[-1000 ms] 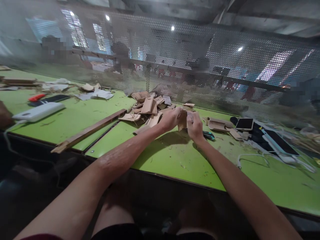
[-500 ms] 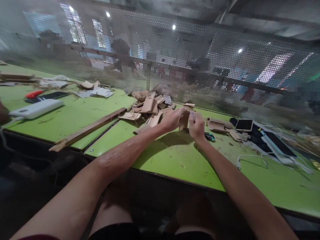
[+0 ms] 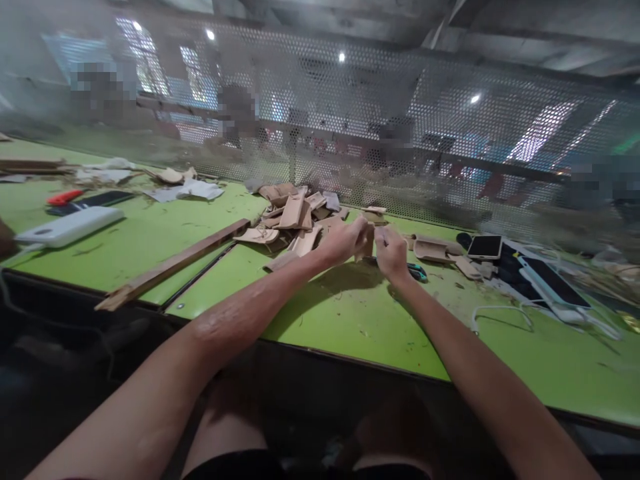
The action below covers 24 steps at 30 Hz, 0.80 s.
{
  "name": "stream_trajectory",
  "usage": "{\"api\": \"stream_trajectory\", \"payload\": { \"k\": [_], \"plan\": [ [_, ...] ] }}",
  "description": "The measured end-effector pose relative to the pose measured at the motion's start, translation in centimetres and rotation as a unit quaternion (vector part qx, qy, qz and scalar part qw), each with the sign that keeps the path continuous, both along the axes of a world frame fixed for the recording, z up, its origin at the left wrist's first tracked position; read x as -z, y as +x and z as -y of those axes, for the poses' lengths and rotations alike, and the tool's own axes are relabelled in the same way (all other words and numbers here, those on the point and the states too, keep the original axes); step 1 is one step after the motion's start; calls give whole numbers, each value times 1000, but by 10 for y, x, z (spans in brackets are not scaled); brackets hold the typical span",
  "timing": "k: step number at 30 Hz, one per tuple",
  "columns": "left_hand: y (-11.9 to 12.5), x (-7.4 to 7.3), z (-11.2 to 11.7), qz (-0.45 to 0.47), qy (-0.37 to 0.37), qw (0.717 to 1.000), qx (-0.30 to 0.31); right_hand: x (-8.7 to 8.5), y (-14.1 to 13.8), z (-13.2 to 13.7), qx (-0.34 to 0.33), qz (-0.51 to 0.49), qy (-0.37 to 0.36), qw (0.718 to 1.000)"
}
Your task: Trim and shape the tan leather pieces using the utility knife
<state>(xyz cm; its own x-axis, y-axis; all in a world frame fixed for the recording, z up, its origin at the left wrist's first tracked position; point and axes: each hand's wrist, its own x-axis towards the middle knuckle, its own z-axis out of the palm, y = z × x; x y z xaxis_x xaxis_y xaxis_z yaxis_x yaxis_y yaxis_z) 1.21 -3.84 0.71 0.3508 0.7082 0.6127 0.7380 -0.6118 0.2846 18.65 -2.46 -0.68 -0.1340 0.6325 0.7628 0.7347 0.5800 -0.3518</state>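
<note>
Above the green table, my left hand (image 3: 347,240) is closed on a curved tan wood-like piece (image 3: 365,247), which hangs down between my hands. My right hand (image 3: 393,255) makes a fist close against the same piece on its right. Whatever sits inside that fist is hidden by the fingers. Left of my hands lies a heap of similar curved pieces (image 3: 293,212). A teal-and-black handled tool (image 3: 417,272) rests on the table just behind my right wrist.
A long wooden strip (image 3: 175,263) lies at left. White power bank (image 3: 70,225), red-handled item (image 3: 64,197) and paper scraps (image 3: 195,188) are further left. Phones (image 3: 485,247) and a white cable (image 3: 503,308) lie at right. Perforated screen (image 3: 320,133) stands behind; people are beyond it.
The view has shifted slightly. Both hands stay together around the curved piece, with only a small change in the fingers' position.
</note>
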Motion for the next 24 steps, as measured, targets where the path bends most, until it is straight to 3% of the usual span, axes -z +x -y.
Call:
{"api": "stream_trajectory", "payload": {
  "k": [3,5,10,13,20,24],
  "plan": [
    [-2,-2,0,5,-13,1000,-17,11,5,-8,42,41,-97,994],
    [-3,-2,0,9,-17,1000,-22,12,6,-9,40,53,-120,991],
    [-4,-3,1,6,-21,999,-25,-1,-2,2,-46,6,8,999],
    [-4,-3,0,-9,-25,999,-29,-5,-3,4,-48,-2,42,998],
    [-10,1,-8,3,-39,997,-64,5,11,-6,12,120,-126,985],
    [-10,1,-9,-2,-40,997,-68,3,9,-5,21,120,-108,987]
  ]
}}
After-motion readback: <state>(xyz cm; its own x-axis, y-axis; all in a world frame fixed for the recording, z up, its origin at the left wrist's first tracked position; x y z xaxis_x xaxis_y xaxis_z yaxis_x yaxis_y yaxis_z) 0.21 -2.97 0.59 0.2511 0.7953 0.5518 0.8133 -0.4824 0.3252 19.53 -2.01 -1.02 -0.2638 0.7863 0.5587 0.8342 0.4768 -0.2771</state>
